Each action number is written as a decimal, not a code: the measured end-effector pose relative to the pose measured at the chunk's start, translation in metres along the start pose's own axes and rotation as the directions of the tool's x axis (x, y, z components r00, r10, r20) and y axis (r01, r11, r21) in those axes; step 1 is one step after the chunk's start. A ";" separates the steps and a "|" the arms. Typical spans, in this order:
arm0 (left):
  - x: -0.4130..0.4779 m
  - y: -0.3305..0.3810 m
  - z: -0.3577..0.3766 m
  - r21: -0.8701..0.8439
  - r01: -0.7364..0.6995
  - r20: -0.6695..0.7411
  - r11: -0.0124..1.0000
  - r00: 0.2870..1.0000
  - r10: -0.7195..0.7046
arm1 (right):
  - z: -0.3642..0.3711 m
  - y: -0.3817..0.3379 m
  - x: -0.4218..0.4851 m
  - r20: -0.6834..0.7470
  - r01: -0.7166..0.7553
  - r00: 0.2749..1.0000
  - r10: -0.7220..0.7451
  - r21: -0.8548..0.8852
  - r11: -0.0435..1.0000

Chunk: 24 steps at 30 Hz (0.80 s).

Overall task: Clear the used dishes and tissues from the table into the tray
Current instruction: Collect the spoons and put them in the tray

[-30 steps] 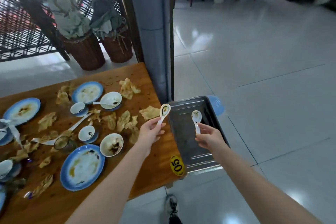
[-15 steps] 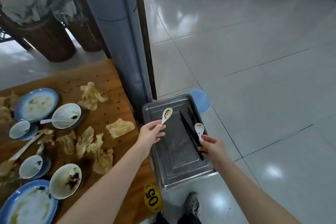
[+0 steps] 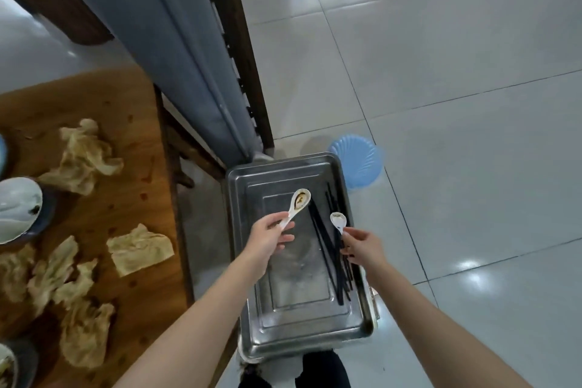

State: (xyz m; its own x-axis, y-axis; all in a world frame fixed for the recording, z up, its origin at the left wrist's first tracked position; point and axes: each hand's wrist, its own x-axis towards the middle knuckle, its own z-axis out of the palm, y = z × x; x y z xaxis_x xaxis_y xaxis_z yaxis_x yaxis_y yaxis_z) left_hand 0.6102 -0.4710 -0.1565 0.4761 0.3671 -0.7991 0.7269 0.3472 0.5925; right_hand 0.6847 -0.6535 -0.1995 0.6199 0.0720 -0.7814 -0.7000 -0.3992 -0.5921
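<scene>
Holds larger soiled spoon pinched in left hand, smaller spoon pinched in right hand, over steel tray containing black chopsticks.

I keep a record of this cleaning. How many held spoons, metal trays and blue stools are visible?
Held spoons: 2, the left spoon and the right spoon
Metal tray: 1
Blue stool: 1
Total: 4
</scene>
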 end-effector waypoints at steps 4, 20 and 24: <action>0.038 -0.006 0.017 0.000 0.041 -0.017 0.999 0.999 -0.041 | 0.009 0.005 0.051 0.025 -0.067 0.997 0.068 -0.026 0.997; 0.104 -0.038 0.065 0.063 0.190 0.019 0.980 0.981 -0.191 | -0.018 0.042 0.097 0.053 -0.210 0.976 0.210 -0.004 0.978; 0.108 -0.041 0.086 0.039 0.203 0.026 0.978 0.979 -0.204 | -0.051 0.049 0.093 0.006 -0.217 0.976 0.217 -0.009 0.976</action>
State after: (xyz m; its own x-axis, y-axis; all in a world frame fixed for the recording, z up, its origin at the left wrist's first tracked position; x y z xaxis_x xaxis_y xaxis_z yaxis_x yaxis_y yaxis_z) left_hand 0.6742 -0.5194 -0.2756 0.3302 0.2657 -0.9057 0.8271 0.3809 0.4133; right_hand 0.7259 -0.7131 -0.2913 0.4512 -0.0111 -0.8923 -0.8146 -0.4135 -0.4068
